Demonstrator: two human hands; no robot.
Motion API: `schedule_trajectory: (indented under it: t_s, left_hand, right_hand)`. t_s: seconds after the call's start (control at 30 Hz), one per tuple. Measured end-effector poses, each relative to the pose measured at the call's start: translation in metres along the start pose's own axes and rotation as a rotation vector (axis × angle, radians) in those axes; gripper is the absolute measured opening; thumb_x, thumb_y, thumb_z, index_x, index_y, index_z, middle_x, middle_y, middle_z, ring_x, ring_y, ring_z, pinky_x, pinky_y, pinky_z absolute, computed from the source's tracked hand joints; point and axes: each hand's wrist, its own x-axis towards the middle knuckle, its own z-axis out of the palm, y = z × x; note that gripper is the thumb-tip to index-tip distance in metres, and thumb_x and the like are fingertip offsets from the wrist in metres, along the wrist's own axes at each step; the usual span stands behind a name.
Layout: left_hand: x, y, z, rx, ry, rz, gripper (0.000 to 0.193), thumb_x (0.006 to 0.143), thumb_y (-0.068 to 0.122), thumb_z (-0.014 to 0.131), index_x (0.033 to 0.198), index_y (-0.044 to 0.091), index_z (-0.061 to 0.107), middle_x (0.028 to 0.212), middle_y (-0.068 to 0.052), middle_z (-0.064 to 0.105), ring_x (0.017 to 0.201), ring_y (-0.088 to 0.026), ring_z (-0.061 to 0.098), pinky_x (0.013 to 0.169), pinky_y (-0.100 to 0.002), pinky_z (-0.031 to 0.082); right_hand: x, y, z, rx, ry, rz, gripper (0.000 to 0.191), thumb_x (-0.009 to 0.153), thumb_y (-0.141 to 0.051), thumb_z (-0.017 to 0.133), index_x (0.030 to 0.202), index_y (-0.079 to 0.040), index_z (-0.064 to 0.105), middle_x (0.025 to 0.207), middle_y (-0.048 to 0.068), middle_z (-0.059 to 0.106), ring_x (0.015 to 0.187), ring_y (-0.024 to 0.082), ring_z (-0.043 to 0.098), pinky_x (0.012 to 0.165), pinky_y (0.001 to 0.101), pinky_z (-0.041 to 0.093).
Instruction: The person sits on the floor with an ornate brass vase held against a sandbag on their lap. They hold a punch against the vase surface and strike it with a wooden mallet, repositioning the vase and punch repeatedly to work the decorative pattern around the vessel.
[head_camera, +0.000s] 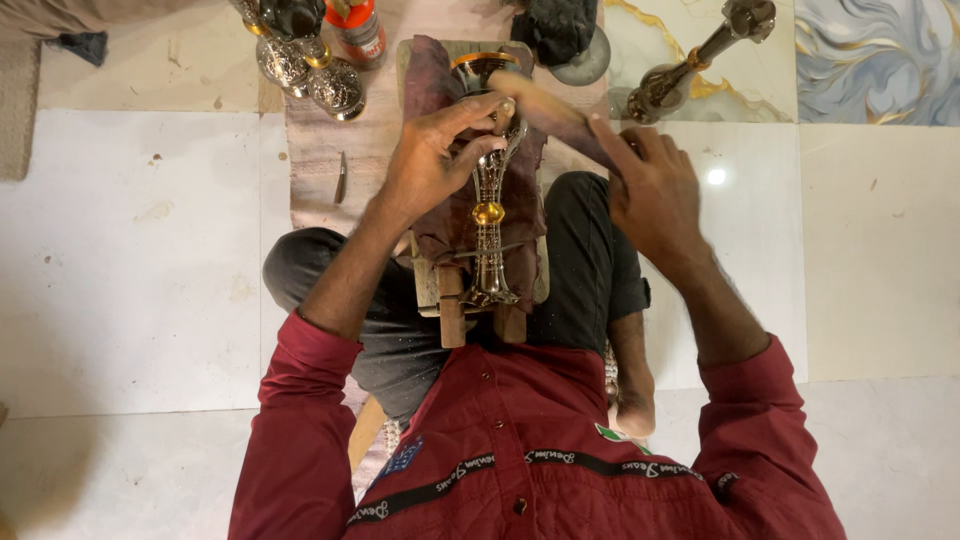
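Pale marble floor tiles (130, 250) spread around a seated person whose lap carries a wooden block (452, 305) draped with a dark maroon cloth (522, 215). On it lies a slender, engraved silver metal stem (488, 235) with a golden bead at its waist and a flared foot. The left hand (432, 160) closes its fingers over the stem's upper end, while the right hand (652, 190) grips a flat wooden-looking tool (545, 108) pressed there. Similar ornate silver pieces (310, 65) stand beyond.

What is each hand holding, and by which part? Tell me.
The left hand grips the metal stand near its upper end. The right hand holds a wooden stick by its near end.
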Motion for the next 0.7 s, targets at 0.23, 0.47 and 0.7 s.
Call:
schedule_trajectory:
  t_s: [0.23, 0.47, 0.7]
  left_hand:
    - [-0.001, 0.002, 0.003, 0.028, 0.031, -0.015, 0.051, 0.096, -0.001, 0.079, 0.142, 0.007, 0.058, 0.137, -0.015, 0.068, 0.116, -0.022, 0.075, 0.093, -0.031, 0.067]
    - [-0.004, -0.002, 0.004, 0.078, 0.012, 0.078, 0.053, 0.095, -0.004, 0.077, 0.142, 0.008, 0.059, 0.138, -0.015, 0.068, 0.120, -0.022, 0.073, 0.104, -0.035, 0.064]
    - [0.002, -0.006, 0.002, 0.131, -0.046, 0.004, 0.048, 0.094, 0.003, 0.081, 0.138, 0.009, 0.063, 0.132, -0.016, 0.070, 0.111, -0.022, 0.076, 0.093, -0.034, 0.066]
  right_hand:
    - [0.013, 0.000, -0.014, -0.232, -0.041, -0.075, 0.056, 0.096, 0.000, 0.070, 0.150, -0.014, 0.064, 0.119, 0.013, 0.065, 0.102, 0.028, 0.063, 0.085, 0.0414, 0.048]
    - [0.019, -0.015, -0.025, 0.197, 0.200, -0.152, 0.057, 0.104, 0.002, 0.064, 0.157, -0.016, 0.052, 0.133, 0.013, 0.057, 0.122, 0.028, 0.059, 0.102, 0.0404, 0.049]
    - [0.015, -0.013, -0.014, 0.062, 0.184, -0.145, 0.064, 0.100, 0.006, 0.065, 0.160, -0.011, 0.053, 0.132, 0.016, 0.060, 0.123, 0.030, 0.058, 0.110, 0.0426, 0.047]
